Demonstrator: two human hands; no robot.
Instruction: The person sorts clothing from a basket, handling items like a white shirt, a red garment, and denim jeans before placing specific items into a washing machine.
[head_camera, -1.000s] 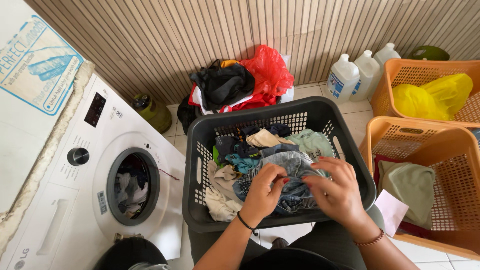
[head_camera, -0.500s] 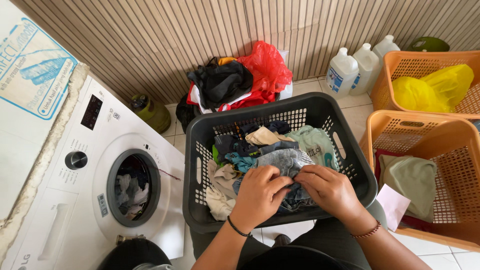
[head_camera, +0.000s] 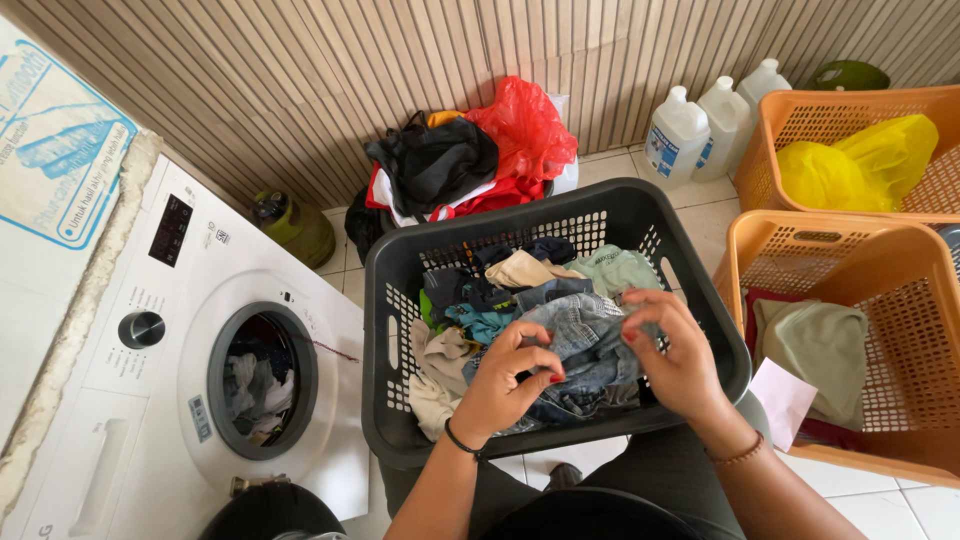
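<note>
A dark grey laundry basket (head_camera: 400, 262) rests on my lap, full of mixed clothes. On top lies a faded blue denim garment (head_camera: 585, 335). My left hand (head_camera: 505, 385) pinches a fold of the denim with its fingers curled. My right hand (head_camera: 672, 352) grips the denim's right side. Beige (head_camera: 530, 268), teal (head_camera: 480, 322) and pale green (head_camera: 620, 268) pieces lie around the denim.
A white front-loading washer (head_camera: 170, 370) stands at left, door open, clothes inside the drum (head_camera: 255, 380). Two orange baskets sit at right, one (head_camera: 900, 290) with an olive cloth, one (head_camera: 790, 120) with a yellow bag. A clothes pile with a red bag (head_camera: 525, 130), white jugs (head_camera: 700, 125) and a green canister (head_camera: 295, 225) line the wall.
Both hands have drawn together over the denim garment and lifted a little; the right hand now holds it higher on its right side.
</note>
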